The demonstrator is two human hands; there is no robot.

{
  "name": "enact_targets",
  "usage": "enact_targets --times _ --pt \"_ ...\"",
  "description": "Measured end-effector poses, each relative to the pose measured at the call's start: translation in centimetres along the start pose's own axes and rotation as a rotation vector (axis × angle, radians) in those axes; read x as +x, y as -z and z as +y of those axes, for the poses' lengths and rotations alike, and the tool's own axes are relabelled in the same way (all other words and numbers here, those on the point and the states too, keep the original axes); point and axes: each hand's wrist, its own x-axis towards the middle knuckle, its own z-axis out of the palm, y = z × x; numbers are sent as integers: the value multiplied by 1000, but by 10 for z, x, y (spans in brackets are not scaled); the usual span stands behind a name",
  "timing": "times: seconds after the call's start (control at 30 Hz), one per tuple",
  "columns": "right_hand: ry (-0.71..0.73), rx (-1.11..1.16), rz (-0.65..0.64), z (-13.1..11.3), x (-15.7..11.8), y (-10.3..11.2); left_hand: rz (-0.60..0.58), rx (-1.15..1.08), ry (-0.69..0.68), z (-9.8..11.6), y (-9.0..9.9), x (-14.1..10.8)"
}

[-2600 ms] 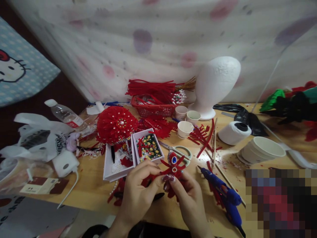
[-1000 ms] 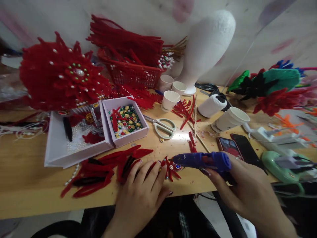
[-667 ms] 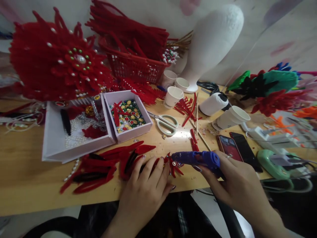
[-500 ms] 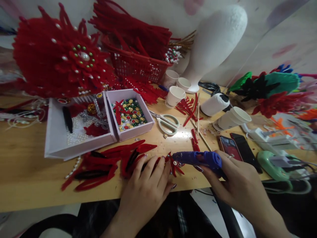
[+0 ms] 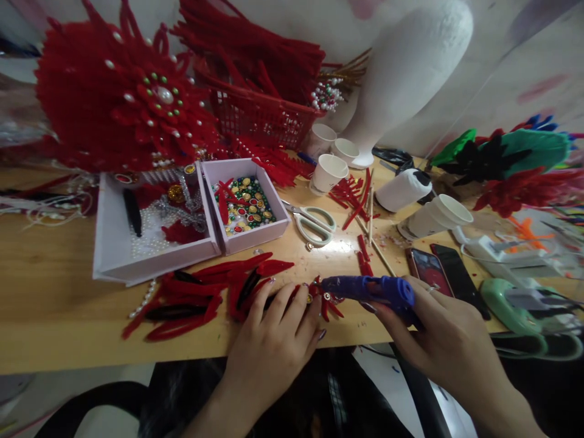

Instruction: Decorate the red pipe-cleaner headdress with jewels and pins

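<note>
Glue gun nozzle at the red ornament, a hand at either side

Ornament (image 5: 332, 309): near the front edge of the table (image 5: 59, 328), between the two hands; thin red petals, small round stones; partly hidden by gun and fingers; resting on the wood or lifted, cannot tell

Right hand (image 5: 449, 331): wrapped firmly round the handle of the blue glue gun (image 5: 371, 291), thumb along the near side; barrel roughly level, nozzle pointing left, right over the ornament's upper part; contact cannot be told

Left hand (image 5: 278, 328): palm down, fingers slightly fanned, reaching over the red pieces (image 5: 187, 301) and the ornament's left end; fingertips partly covered, so pinching or merely pressing, cannot tell

Left of the hands: red pieces lie flat, dark strips on them; pearl string (image 5: 145, 299) just beside

Behind: two pale boxes side by side, left box (image 5: 155, 261) with white beads and silver trim, right box (image 5: 258, 236) with green and gold beads, a red star-like bit on top; scissors (image 5: 314, 225) beside the right box, blades toward it

Right of scissors: wooden sticks (image 5: 371, 213), white spool (image 5: 401, 190)

Past the gun: two phones (image 5: 431, 272) side by side, flat on the wood

Farther back: red basket (image 5: 262, 115) heaped with red stems (image 5: 260, 39), white foam head (image 5: 410, 73) upright
</note>
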Motion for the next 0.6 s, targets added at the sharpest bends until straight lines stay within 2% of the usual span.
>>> enact_targets --times 0.3,0.43,0.6 --pt "-114 -39 22 -4 1 -1 -13 -3 -1 0 2 2" --pt "-156 45 54 0 -2 6 -24 0 0 0 4 1" --pt "-150 107 -7 -2 -5 6 -23 4 -13 1 5 1"
